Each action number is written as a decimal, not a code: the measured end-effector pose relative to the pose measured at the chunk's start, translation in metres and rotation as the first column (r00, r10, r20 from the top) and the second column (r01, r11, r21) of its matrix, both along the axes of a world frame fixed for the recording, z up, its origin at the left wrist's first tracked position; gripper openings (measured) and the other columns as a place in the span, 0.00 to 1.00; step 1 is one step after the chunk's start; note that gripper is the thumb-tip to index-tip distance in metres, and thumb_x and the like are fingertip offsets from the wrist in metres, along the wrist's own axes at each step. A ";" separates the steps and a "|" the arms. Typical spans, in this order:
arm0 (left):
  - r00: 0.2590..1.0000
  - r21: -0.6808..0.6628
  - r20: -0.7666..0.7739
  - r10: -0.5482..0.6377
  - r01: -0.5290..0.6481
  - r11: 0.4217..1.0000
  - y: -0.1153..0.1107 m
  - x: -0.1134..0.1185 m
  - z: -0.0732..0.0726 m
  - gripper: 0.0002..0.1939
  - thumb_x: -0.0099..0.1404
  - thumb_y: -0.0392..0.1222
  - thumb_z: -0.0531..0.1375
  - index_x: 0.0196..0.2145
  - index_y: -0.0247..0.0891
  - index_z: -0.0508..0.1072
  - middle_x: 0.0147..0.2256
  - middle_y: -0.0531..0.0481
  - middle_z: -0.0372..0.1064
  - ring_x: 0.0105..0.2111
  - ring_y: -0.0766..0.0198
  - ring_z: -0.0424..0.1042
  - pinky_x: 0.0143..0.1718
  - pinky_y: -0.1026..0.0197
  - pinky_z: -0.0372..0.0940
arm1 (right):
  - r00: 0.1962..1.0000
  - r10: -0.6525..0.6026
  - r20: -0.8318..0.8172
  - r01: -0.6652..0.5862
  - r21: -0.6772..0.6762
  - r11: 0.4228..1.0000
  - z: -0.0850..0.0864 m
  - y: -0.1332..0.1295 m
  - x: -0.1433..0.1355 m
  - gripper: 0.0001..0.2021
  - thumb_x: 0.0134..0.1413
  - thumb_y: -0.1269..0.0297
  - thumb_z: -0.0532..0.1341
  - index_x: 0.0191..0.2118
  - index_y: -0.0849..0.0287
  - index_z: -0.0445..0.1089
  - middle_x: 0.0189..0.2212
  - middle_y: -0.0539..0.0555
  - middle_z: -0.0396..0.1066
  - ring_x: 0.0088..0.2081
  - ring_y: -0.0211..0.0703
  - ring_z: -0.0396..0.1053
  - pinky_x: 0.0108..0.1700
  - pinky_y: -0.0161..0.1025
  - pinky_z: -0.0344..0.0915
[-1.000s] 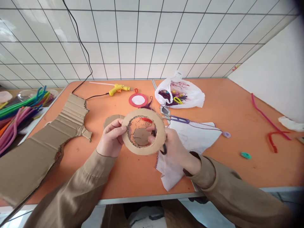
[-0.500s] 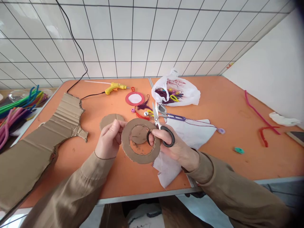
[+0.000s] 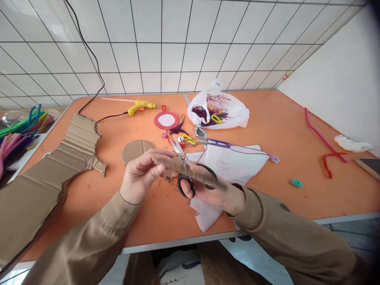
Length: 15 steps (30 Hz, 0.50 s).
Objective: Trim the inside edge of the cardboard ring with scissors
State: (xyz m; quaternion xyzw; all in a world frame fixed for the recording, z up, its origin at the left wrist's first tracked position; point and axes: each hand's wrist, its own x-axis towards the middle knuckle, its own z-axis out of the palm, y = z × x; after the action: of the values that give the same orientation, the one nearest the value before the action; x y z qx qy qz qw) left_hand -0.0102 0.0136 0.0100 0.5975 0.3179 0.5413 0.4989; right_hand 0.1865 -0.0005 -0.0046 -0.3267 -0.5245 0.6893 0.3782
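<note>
My left hand (image 3: pixel 139 177) pinches one end of a cardboard ring (image 3: pixel 169 163), which is turned nearly edge-on and slightly blurred. The ring reaches across in front of my right hand (image 3: pixel 216 196). Black-handled scissors (image 3: pixel 179 151) are in my right hand, with fingers through the handle loops and the blades pointing up and away, slightly apart. Behind my left hand a cardboard disc (image 3: pixel 135 150) lies on the orange table (image 3: pixel 160 221). Brown crumbs are scattered below the ring. A second, smaller cardboard piece is mostly hidden behind it.
A large torn cardboard sheet (image 3: pixel 38 186) covers the left side. Toward the back are a yellow glue gun (image 3: pixel 139 106), a red-rimmed disc (image 3: pixel 166 120) and a white plastic bag (image 3: pixel 234 113) of yarn. White cloth (image 3: pixel 237 164) and purple-handled snips (image 3: pixel 219 143) lie right of centre.
The ring has tipped from facing me to nearly edge-on. My left hand has turned with it, and the scissors now lean further left.
</note>
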 end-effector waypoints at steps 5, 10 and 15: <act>0.976 -0.170 0.155 0.151 -0.124 0.978 0.005 -0.002 -0.008 0.13 0.62 0.50 0.69 0.36 0.37 0.77 0.24 0.50 0.76 0.22 0.64 0.75 0.21 0.66 0.69 | 0.980 -0.184 -0.078 0.171 -0.147 0.974 -0.002 0.000 0.000 0.28 0.49 0.33 0.66 0.35 0.58 0.73 0.24 0.52 0.72 0.25 0.39 0.68 0.25 0.36 0.60; 0.939 -0.326 0.165 0.303 -0.239 0.915 0.008 0.000 -0.002 0.17 0.57 0.50 0.71 0.34 0.37 0.70 0.26 0.53 0.75 0.20 0.64 0.77 0.19 0.67 0.70 | 0.910 -0.410 0.064 0.382 0.256 0.888 -0.005 -0.002 0.007 0.17 0.56 0.45 0.66 0.40 0.55 0.74 0.23 0.49 0.73 0.25 0.40 0.70 0.28 0.39 0.65; 0.932 -0.331 0.101 0.348 -0.298 0.895 0.009 0.001 -0.005 0.17 0.58 0.46 0.69 0.37 0.38 0.67 0.28 0.54 0.74 0.21 0.62 0.79 0.20 0.65 0.72 | 0.851 -0.475 0.223 0.179 0.728 0.661 -0.003 -0.003 0.009 0.10 0.53 0.61 0.68 0.42 0.53 0.75 0.25 0.48 0.74 0.25 0.40 0.70 0.31 0.41 0.67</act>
State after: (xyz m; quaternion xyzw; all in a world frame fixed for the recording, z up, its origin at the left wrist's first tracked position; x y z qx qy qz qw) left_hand -0.0095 0.0224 0.0054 0.4056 0.4535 0.6057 0.5129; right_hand 0.1956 -0.0035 -0.0074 -0.3865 -0.7360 0.2842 0.4777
